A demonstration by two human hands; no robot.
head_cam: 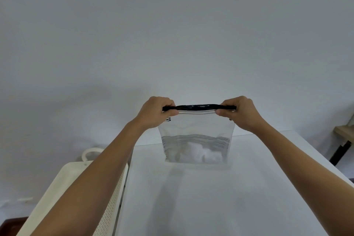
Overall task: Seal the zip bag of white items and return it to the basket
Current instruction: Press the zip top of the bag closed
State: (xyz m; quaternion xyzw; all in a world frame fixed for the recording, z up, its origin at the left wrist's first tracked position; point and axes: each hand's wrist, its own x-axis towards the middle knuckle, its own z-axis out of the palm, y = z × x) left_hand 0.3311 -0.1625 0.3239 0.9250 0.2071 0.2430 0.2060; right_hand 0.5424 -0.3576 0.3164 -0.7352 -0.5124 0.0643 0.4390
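A clear zip bag point(197, 132) with a black top strip and thin dark stripes stands upright on the white table point(210, 197). White items point(199, 153) lie bunched at its bottom. My left hand point(156, 112) pinches the left end of the zip strip. My right hand point(239, 112) pinches the right end. The strip is stretched level between them. The cream perforated basket point(113, 203) sits to the left of the table, mostly hidden under my left forearm.
A plain white wall fills the upper view. The basket's looped handle point(90, 154) rises at its far end. A wooden piece with a black leg point(342, 145) stands past the table's right edge. Dark floor shows at the bottom left.
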